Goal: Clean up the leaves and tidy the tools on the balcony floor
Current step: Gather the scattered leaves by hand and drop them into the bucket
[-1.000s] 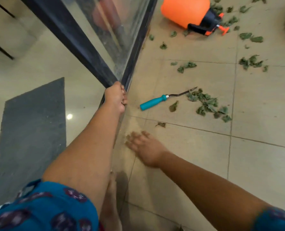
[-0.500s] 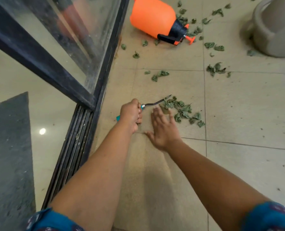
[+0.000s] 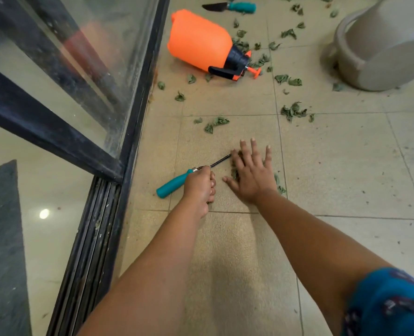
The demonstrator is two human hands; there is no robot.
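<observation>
A hand rake with a teal handle (image 3: pixel 171 186) and a dark bent metal shaft lies on the beige floor tiles. My left hand (image 3: pixel 200 186) pinches it where the shaft meets the handle. My right hand (image 3: pixel 252 169) lies flat with fingers spread on a small heap of green leaves (image 3: pixel 280 187), hiding most of it and the rake's prongs. More leaves (image 3: pixel 215 123) are scattered further ahead. An orange spray bottle (image 3: pixel 201 43) lies on its side beyond them, and a second teal-handled tool (image 3: pixel 240 6) lies at the top edge.
A sliding glass door (image 3: pixel 80 69) with a dark frame and floor track (image 3: pixel 92 238) runs along the left. A grey mat (image 3: pixel 0 238) lies indoors beyond it. A grey pot (image 3: pixel 382 44) stands at the upper right. More leaf clumps (image 3: pixel 294 111) lie nearby.
My left hand left the door frame and took hold of the rake. My right hand slid forward onto the leaf heap. The view has moved closer to the floor.
</observation>
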